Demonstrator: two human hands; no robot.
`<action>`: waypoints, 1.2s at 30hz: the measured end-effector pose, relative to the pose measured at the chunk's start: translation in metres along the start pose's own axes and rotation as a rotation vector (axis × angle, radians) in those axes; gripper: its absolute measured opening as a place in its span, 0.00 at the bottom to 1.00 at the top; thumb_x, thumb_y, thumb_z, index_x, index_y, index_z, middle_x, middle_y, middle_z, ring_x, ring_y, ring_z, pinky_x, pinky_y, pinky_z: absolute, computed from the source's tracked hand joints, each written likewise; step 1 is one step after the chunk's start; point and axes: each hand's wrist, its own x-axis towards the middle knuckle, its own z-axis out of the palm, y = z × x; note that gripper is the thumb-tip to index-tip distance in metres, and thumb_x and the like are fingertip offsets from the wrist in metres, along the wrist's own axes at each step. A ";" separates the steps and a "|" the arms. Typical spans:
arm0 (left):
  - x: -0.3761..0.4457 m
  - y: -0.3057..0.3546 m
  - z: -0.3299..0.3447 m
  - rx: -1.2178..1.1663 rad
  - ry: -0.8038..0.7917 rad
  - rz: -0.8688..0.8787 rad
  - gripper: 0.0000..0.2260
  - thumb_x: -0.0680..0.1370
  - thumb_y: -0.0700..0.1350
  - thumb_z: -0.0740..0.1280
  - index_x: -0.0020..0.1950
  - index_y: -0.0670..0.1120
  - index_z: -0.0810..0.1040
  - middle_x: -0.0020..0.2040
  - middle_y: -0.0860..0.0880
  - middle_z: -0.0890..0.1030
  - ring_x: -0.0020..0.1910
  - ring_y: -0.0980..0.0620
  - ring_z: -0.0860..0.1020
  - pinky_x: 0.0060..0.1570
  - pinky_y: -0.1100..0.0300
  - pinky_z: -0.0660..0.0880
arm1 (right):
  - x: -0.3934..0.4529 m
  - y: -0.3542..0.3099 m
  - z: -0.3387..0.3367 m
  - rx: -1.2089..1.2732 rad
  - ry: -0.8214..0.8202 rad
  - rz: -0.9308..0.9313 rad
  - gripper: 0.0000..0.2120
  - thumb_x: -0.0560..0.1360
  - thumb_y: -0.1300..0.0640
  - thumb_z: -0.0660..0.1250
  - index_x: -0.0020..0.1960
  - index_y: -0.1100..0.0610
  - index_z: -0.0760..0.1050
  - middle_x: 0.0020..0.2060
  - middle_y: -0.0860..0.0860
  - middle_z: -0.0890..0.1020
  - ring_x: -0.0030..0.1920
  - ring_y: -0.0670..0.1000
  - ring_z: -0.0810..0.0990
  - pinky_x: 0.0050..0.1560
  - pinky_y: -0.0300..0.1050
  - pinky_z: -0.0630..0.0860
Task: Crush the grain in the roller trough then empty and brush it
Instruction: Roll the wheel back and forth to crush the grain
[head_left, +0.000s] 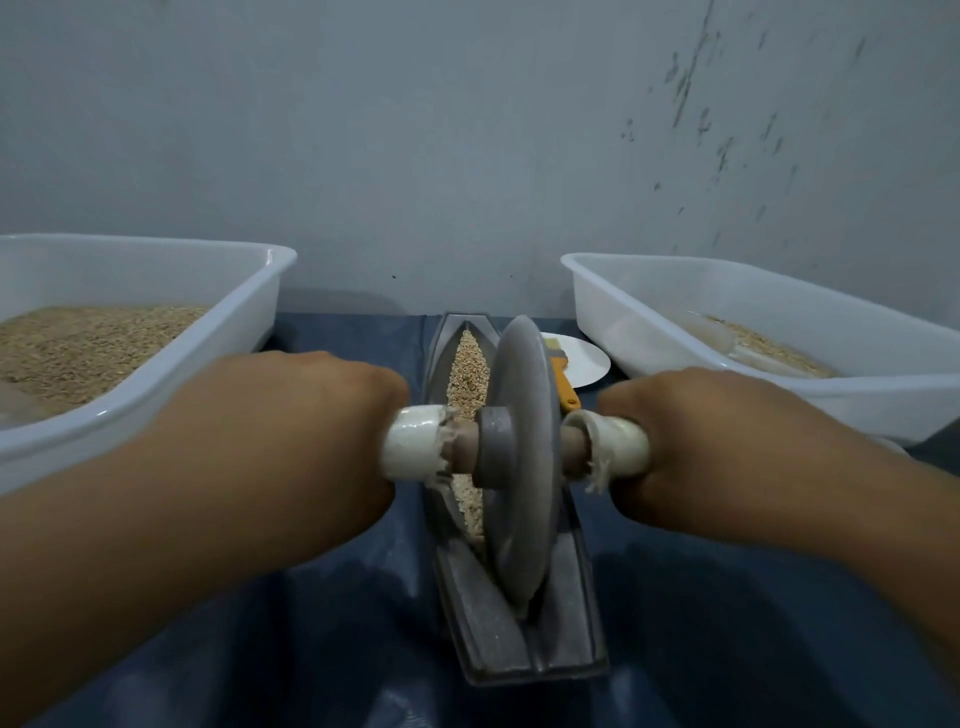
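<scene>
Head view, centre of frame: pale tan grain (470, 374) lies in the groove of a long grey boat-shaped metal trough (511, 613), which runs from lower centre up toward the wall. Kernels look mostly whole from here; I cannot tell how much is crushed.

Grey metal disc roller (522, 457) stands on edge in the groove, about mid-trough, leaning slightly right. Its wooden axle carries white wrapped handles (413, 441) on both sides, the wrap frayed at the inner ends.

Left hand (311, 431) is fisted round the left handle, fingers fully curled. Right hand (696, 441) grips the right handle the same way. Both sit close to the hub.

My read: crushing step, early to middle. To do it well I'd keep pressure even on both handles so the disc stays upright in the groove, run full strokes end to end, and ease off near the tips so grain doesn't spill over.

Outward: orange-handled brush (563, 382) rests partly on a white round plate (587, 361) just right of the trough, unused. White plastic tub (249, 332), left of frame, holds plenty of grain. Second white plastic tub (779, 389), right of frame, holds a thin layer. All sit on dark blue sheeting (332, 623).
</scene>
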 end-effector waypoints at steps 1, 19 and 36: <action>0.000 0.000 0.000 -0.004 0.006 0.006 0.09 0.57 0.51 0.66 0.29 0.52 0.66 0.21 0.55 0.65 0.19 0.56 0.67 0.23 0.70 0.59 | -0.005 0.000 -0.003 -0.005 0.000 0.003 0.07 0.64 0.49 0.67 0.39 0.45 0.69 0.32 0.44 0.77 0.32 0.42 0.74 0.29 0.40 0.69; 0.057 -0.007 0.036 0.072 0.037 -0.170 0.12 0.70 0.49 0.70 0.39 0.54 0.65 0.28 0.56 0.63 0.29 0.52 0.66 0.32 0.59 0.61 | 0.114 0.012 0.057 -0.077 0.490 0.033 0.10 0.70 0.52 0.68 0.40 0.48 0.65 0.38 0.51 0.80 0.37 0.58 0.76 0.36 0.45 0.61; 0.002 0.004 -0.022 -0.046 -0.354 -0.162 0.08 0.62 0.54 0.65 0.39 0.59 0.71 0.32 0.57 0.76 0.31 0.61 0.74 0.35 0.61 0.76 | 0.022 -0.001 -0.007 0.023 -0.143 -0.080 0.08 0.65 0.51 0.70 0.36 0.48 0.70 0.31 0.46 0.77 0.32 0.46 0.77 0.31 0.44 0.72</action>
